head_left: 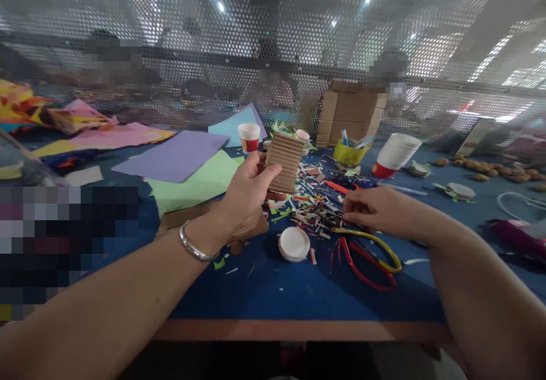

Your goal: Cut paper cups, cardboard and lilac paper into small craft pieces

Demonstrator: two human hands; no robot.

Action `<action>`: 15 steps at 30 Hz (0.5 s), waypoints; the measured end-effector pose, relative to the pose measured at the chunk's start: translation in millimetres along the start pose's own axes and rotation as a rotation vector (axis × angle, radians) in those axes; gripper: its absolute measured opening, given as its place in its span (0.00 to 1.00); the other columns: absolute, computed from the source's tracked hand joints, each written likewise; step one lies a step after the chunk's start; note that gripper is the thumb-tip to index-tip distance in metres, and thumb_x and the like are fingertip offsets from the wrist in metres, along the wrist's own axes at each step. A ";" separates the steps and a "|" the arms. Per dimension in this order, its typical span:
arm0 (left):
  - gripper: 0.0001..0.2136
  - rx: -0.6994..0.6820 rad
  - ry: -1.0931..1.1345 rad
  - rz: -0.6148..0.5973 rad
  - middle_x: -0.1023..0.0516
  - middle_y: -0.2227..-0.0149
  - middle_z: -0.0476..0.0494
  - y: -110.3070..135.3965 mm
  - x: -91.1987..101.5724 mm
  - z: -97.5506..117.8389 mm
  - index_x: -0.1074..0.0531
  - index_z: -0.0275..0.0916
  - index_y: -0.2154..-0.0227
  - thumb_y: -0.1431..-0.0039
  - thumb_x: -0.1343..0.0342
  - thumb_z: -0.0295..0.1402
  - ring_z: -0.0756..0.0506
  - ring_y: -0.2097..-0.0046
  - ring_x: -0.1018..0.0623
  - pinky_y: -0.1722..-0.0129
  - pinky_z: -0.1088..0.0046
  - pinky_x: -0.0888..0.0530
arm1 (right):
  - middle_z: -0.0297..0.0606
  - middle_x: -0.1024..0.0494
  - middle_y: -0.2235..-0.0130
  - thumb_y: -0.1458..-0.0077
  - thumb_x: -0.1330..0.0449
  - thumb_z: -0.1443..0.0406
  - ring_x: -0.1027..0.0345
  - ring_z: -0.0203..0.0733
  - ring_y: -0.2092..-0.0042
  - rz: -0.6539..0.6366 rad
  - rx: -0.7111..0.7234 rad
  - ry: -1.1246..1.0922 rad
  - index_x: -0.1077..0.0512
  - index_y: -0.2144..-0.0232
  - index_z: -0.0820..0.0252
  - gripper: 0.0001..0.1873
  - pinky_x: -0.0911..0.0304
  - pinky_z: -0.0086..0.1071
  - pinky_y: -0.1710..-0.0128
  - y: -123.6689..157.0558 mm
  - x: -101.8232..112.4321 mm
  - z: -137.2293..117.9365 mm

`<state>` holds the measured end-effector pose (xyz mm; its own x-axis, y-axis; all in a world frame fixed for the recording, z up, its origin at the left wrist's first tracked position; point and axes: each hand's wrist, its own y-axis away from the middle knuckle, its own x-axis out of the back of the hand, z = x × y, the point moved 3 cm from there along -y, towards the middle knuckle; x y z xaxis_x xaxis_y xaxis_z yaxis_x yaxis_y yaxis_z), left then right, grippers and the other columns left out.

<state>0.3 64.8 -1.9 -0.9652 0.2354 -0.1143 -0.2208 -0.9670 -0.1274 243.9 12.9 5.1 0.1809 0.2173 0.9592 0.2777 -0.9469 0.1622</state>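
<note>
My left hand (249,195) grips a small piece of corrugated cardboard (285,162), thumb across its ridged face, holding it up off the table. To the right, my right hand (367,206) is low over a heap of paper scraps (313,201), its fingers curled together. Whatever may be between those fingertips is hidden. Just below that hand lies a cutting tool with one red and one yellow handle (369,266); its head is lost among the scraps. A white paper cup base (294,243) stands nearer me, between my hands.
Green paper (194,184) and purple paper (174,153) lie at left. Farther back are a red-and-white cup (249,137), a yellow-green holder (350,153), a cardboard box (352,110) and a tilted cup stack (396,153). The table's front edge (298,330) is close to me.
</note>
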 end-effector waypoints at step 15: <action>0.10 0.002 0.027 -0.032 0.24 0.54 0.39 1.3 -2.8 -3.3 0.35 0.38 0.58 0.40 0.42 0.31 0.42 0.61 0.19 0.77 0.72 0.20 | 0.36 0.23 0.70 0.40 0.42 0.61 0.31 0.39 0.71 0.038 -0.081 -0.132 0.30 0.64 0.57 0.06 0.40 0.32 0.71 63.3 -40.1 -6.3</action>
<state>3.2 63.2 -4.9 -0.9534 0.2687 -0.1370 -0.2517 -0.9591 -0.1292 248.3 -57.2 -21.6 0.3135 0.2047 0.9273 0.1919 -0.9700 0.1492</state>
